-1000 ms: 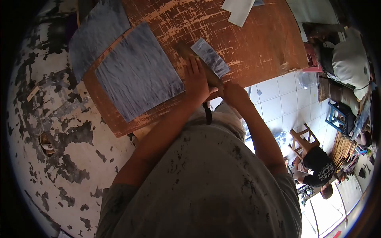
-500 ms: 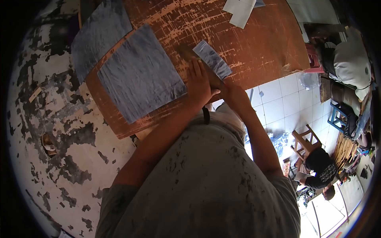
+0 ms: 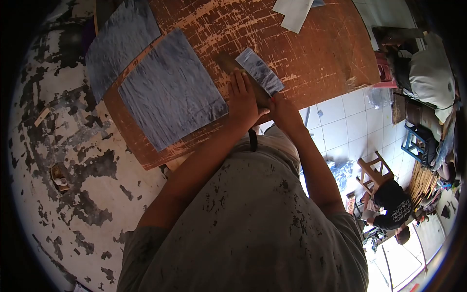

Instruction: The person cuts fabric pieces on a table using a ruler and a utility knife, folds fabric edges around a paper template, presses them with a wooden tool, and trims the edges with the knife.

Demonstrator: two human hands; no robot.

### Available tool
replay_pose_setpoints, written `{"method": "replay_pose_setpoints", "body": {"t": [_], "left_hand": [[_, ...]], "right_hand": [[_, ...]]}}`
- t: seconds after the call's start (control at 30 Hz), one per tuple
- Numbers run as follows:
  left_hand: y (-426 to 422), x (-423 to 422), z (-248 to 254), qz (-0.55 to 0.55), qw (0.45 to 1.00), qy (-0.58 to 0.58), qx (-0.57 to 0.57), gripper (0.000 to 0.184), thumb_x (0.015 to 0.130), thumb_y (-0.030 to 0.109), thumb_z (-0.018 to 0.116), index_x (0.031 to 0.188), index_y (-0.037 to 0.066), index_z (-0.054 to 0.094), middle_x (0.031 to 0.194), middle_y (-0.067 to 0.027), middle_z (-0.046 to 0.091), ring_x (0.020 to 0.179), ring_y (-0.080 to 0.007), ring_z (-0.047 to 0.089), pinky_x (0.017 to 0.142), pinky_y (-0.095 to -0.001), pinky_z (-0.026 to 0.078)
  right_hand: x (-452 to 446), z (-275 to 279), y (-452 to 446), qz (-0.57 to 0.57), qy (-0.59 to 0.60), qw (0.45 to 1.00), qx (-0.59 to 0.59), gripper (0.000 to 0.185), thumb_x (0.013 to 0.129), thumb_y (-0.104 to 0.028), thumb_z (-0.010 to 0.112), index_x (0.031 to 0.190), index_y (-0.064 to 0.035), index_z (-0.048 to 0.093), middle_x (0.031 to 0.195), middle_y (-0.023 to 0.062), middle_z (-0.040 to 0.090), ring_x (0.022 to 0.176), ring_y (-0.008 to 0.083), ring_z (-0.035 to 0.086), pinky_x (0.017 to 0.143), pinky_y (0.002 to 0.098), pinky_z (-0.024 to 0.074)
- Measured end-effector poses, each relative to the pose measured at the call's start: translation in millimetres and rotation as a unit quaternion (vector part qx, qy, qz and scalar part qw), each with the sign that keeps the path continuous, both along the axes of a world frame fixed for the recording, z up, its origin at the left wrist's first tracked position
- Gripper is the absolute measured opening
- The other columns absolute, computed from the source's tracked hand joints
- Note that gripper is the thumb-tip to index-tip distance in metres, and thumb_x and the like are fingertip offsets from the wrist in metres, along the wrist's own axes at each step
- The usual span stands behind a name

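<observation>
My left hand [image 3: 242, 100] lies flat on a dark brown, straight-edged strip [image 3: 227, 62], fingers stretched out and thumb apart. Along the strip's right side is a narrow piece of grey streaked sheet [image 3: 260, 72]. My right hand [image 3: 285, 113] is closed at the strip's near end, beside the lower corner of that narrow piece. A small red spot shows at its fingertips, but what it grips I cannot make out. To the left of my left hand lies a large grey streaked sheet [image 3: 170, 90].
Another grey sheet [image 3: 124, 44] lies at the left of the scratched brown tabletop [image 3: 326, 58]. White offcuts [image 3: 294, 13] rest at its far side. On the right, beyond the tiled floor [image 3: 340, 117], are a wooden stool [image 3: 374, 170], a blue stool [image 3: 413, 143] and a seated person [image 3: 393, 204].
My right hand has shifted slightly up and left, nearer the narrow piece's corner, and a red spot now shows at its fingertips. My left hand stays on the strip.
</observation>
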State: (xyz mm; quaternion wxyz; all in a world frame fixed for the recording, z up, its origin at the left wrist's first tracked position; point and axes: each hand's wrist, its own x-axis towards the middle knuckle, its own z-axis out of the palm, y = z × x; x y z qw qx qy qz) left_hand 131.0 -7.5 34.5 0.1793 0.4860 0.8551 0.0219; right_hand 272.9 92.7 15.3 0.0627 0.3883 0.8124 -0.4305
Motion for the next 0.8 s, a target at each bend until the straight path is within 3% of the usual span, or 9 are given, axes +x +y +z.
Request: {"method": "replay_pose_setpoints", "body": {"t": [0.23, 0.3, 0.53, 0.63, 0.73, 0.8], "left_hand": [[0, -1, 0, 0.005, 1.0, -0.011, 0.006, 0.144, 0.069, 0.061, 0.094, 0.16, -0.021, 0.019, 0.171, -0.0395, 0.01, 0.162, -0.0532, 0.013, 0.131, -0.0595, 0.02], [0, -1, 1, 0.004, 1.0, -0.012, 0.006, 0.144, 0.069, 0.061, 0.093, 0.16, -0.021, 0.019, 0.171, -0.0394, 0.01, 0.162, -0.0532, 0.013, 0.131, -0.0595, 0.02], [1, -2, 2, 0.007, 1.0, -0.012, -0.004, 0.144, 0.069, 0.062, 0.093, 0.161, -0.02, 0.019, 0.172, -0.0385, 0.01, 0.162, -0.0527, 0.014, 0.131, -0.0588, 0.021], [1, -1, -1, 0.005, 1.0, -0.008, -0.009, 0.142, 0.071, 0.061, 0.093, 0.161, -0.02, 0.018, 0.171, -0.0385, 0.01, 0.162, -0.0526, 0.013, 0.131, -0.0587, 0.022], [7, -2, 4, 0.001, 1.0, -0.005, -0.029, 0.141, 0.074, 0.06, 0.093, 0.161, -0.02, 0.017, 0.17, -0.039, 0.009, 0.162, -0.0526, 0.012, 0.131, -0.059, 0.021], [7, 1, 8, 0.002, 0.999, -0.005, -0.048, 0.14, 0.074, 0.06, 0.093, 0.161, -0.02, 0.017, 0.17, -0.0391, 0.009, 0.162, -0.0526, 0.012, 0.131, -0.0589, 0.021]], "right_hand": [[-4, 4, 5, 0.005, -0.018, 1.0, -0.015, 0.03, 0.106, -0.028, 0.059, 0.107, 0.0015, 0.062, 0.091, 0.0334, 0.071, 0.092, 0.0544, 0.07, 0.079, 0.0613, 0.0539], [-5, 8, 8, 0.033, -0.072, 0.995, -0.052, 0.033, 0.11, -0.033, 0.054, 0.118, -0.0016, 0.06, 0.103, 0.0327, 0.073, 0.105, 0.0527, 0.07, 0.09, 0.062, 0.0547], [-8, 13, 6, 0.033, -0.078, 0.996, -0.041, 0.034, 0.11, -0.033, 0.053, 0.117, -0.0012, 0.06, 0.102, 0.0324, 0.073, 0.104, 0.0522, 0.07, 0.09, 0.0612, 0.0547], [-15, 16, 6, 0.014, -0.056, 0.998, -0.026, 0.031, 0.105, -0.029, 0.06, 0.11, 0.0018, 0.064, 0.1, 0.0323, 0.073, 0.101, 0.0515, 0.071, 0.083, 0.0585, 0.0555], [-24, 22, 13, 0.087, -0.119, 0.989, -0.004, 0.03, 0.103, -0.027, 0.062, 0.112, 0.0017, 0.065, 0.104, 0.0304, 0.073, 0.102, 0.0487, 0.072, 0.084, 0.056, 0.0573], [-22, 24, 12, 0.176, -0.129, 0.974, 0.055, 0.025, 0.098, -0.015, 0.068, 0.115, 0.0025, 0.066, 0.104, 0.0242, 0.075, 0.102, 0.0404, 0.076, 0.088, 0.0498, 0.0609]]}}
